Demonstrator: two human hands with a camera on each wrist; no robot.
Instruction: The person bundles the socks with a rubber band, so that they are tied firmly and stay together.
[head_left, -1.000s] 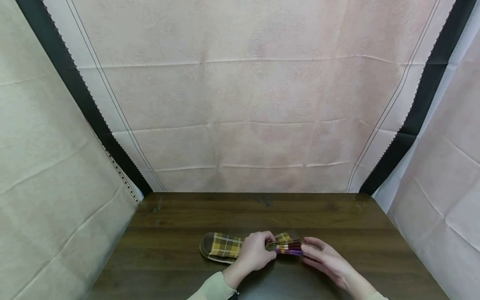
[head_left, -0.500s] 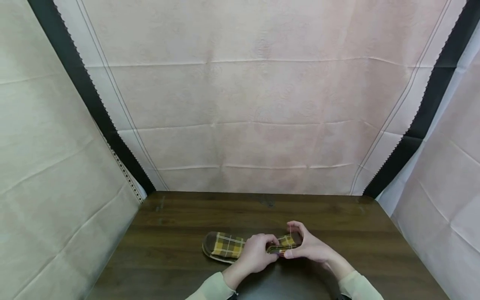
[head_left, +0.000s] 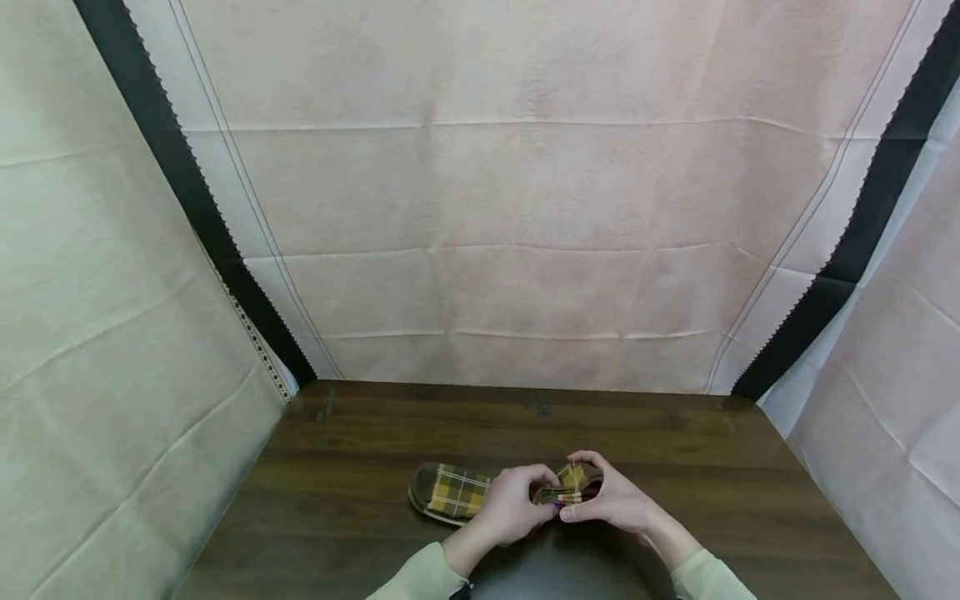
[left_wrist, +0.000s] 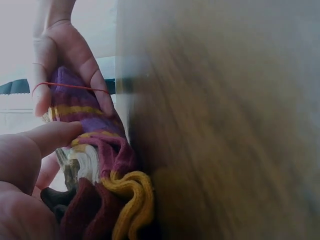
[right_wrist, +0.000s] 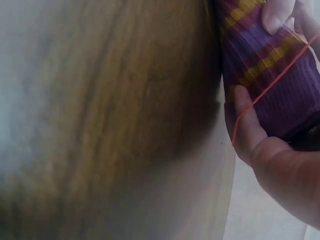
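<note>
A bundle of folded socks (head_left: 454, 492) lies near the table's front, yellow plaid on top with purple, maroon and mustard layers below. My left hand (head_left: 513, 504) grips the bundle around its middle, hiding part of it. At the bundle's right end, the thumb and fingers of my right hand (head_left: 621, 502) spread around the socks. A thin red rubber band (left_wrist: 75, 86) is stretched between those fingers, across the purple striped sock (right_wrist: 295, 100). In the right wrist view the rubber band (right_wrist: 272, 84) runs slantwise over that sock, and a thumb rests against the sock's side.
The dark brown wooden table (head_left: 390, 425) extends behind and to both sides of the hands. Pale cloth panels (head_left: 525, 208) with black edging stand at the back, left and right.
My right hand has come in from the right and reached around the bundle's right end, bringing the rubber band over it, then moved slightly further left. My left hand keeps its grip.
</note>
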